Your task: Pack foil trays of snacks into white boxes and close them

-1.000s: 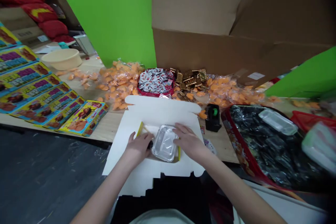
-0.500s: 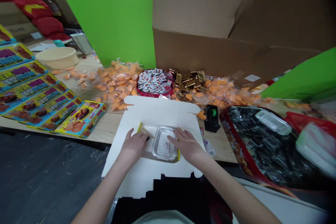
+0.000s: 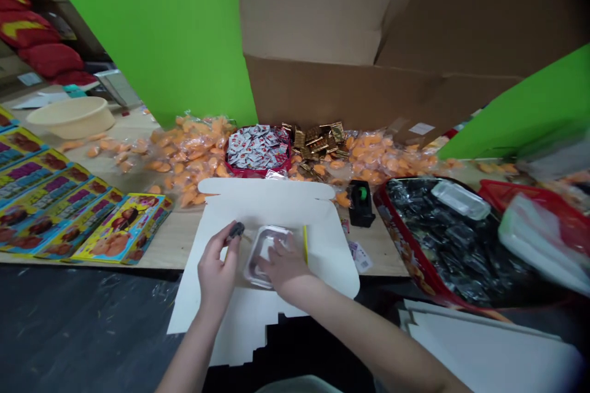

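Note:
My left hand (image 3: 219,261) is raised over the left part of a white unfolded carton (image 3: 322,295), pinching a small dark object (image 3: 236,230) between thumb and fingers; its kind is too small to make out. Across a clear plastic tray (image 3: 254,267) lies my right hand (image 3: 286,264), fingers spread and reaching into or over it. The tray sits in the carton's middle, where a yellow edge shows on the right. What the tray holds is mostly hidden under the right hand.
Printed boxes (image 3: 124,227) line the left. Behind the carton lie orange packets (image 3: 198,141), a basket of white sachets (image 3: 258,147) and gold packets (image 3: 318,141). A black tape dispenser (image 3: 361,204) stands right, beside a large tray of dark wrapped packets (image 3: 447,245). White card sheets (image 3: 488,350) lie lower right.
My left hand has lifted and turned upward with the small dark object. My right hand has moved from the tray's right edge onto the tray. The view has shifted slightly.

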Motion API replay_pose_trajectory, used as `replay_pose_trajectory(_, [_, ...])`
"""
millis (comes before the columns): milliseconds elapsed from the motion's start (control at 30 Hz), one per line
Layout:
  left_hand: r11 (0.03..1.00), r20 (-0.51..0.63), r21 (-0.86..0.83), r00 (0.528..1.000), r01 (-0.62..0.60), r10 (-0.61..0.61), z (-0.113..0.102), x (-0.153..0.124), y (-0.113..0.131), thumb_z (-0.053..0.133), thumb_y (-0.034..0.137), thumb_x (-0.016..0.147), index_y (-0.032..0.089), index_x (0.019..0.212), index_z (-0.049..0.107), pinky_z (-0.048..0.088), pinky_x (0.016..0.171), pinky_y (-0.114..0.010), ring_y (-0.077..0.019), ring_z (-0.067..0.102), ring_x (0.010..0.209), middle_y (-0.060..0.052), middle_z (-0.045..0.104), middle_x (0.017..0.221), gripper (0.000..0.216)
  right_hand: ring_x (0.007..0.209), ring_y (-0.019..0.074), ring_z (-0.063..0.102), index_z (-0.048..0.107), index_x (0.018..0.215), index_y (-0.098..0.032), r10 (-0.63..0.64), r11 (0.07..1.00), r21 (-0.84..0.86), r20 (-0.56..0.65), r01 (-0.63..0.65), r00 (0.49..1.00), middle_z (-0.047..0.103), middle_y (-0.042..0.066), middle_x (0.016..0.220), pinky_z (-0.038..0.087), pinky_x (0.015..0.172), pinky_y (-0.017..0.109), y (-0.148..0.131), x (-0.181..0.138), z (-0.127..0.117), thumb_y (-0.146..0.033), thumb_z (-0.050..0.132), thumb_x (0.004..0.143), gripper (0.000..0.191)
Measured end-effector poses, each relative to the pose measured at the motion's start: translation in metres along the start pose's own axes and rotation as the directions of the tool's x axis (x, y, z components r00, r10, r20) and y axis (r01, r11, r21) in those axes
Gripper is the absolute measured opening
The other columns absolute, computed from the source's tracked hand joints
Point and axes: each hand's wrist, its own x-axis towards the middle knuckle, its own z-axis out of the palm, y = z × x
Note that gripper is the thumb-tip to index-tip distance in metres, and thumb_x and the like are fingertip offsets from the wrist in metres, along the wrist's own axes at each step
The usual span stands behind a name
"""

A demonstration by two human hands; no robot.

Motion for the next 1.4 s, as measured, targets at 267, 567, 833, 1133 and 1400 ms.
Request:
replay_pose_trajectory(267, [0.886, 0.234, 0.211, 0.901, -0.414, 0.365, 0.021, -0.013, 0.014, 0.042, 0.029, 0.094, 0.024, 0.126, 0.056, 0.041, 0.105, -0.042, -0.0218, 0.057, 0.116, -0.006, 0.064, 0.125, 0.036, 0.129, 0.0252, 0.043, 0.056, 0.126, -0.023, 0.022, 0.964, 0.234, -0.539, 0.124, 0.842, 0.060, 0.007, 0.128, 0.025, 0.113, 0.053, 0.022, -0.050, 0.019, -0.015, 0.043, 0.090, 0.040])
replay_pose_trajectory(567, [0.637, 0.740, 0.247, 0.567, -0.730, 0.363, 0.040, -0.022, 0.015, 0.045, 0.039, 0.092, 0.026, 0.128, 0.057, 0.012, 0.114, -0.062, -0.0315, 0.047, 0.128, -0.007, 0.060, 0.133, 0.040, 0.122, 0.0342, 0.045, 0.061, 0.123, -0.013, 0.487, 0.814, 0.119, -0.672, -0.569, 0.557, 0.059, 0.017, 0.126, 0.038, 0.099, 0.050, 0.181, -0.074, 0.038, -0.019, 0.048, 0.087, 0.039])
replay_pose_trajectory(833, [0.584, 0.644, 0.492, 0.721, -0.646, 0.255, 0.020, -0.029, -0.032, 0.043, 0.060, 0.088, 0.025, 0.144, 0.040, 0.028, 0.109, -0.054, -0.0322, 0.051, 0.126, -0.011, 0.057, 0.135, 0.066, 0.134, 0.0328, 0.037, 0.065, 0.116, -0.014, 0.405, 0.798, -0.166, -0.563, -0.579, 0.720, 0.062, 0.014, 0.126, 0.020, 0.111, 0.053, 0.229, -0.034, 0.022, -0.011, 0.039, 0.089, 0.037])
replay_pose_trajectory(1133, [0.608, 0.678, 0.464, 0.700, -0.644, 0.224, 0.009, -0.025, -0.017, 0.041, 0.067, 0.086, 0.023, 0.138, 0.047, 0.018, 0.112, -0.060, -0.0340, 0.045, 0.131, -0.011, 0.051, 0.141, 0.069, 0.139, 0.0337, 0.029, 0.057, 0.125, -0.010, 0.410, 0.844, -0.065, -0.562, -0.532, 0.719, 0.047, 0.018, 0.142, 0.015, 0.112, 0.060, 0.227, -0.025, 0.024, -0.007, 0.038, 0.087, 0.043])
replay_pose_trajectory(1400, [0.627, 0.691, 0.470, 0.700, -0.622, 0.177, 0.002, -0.026, -0.032, 0.040, 0.068, 0.086, 0.025, 0.130, 0.057, 0.008, 0.112, -0.063, -0.0338, 0.051, 0.126, -0.012, 0.056, 0.136, 0.063, 0.106, 0.0234, 0.062, 0.057, 0.124, -0.011, 0.500, 0.850, 0.251, -0.661, -0.463, 0.559, 0.066, 0.016, 0.116, 0.047, 0.095, 0.040, 0.205, -0.080, -0.008, -0.017, 0.035, 0.094, 0.038])
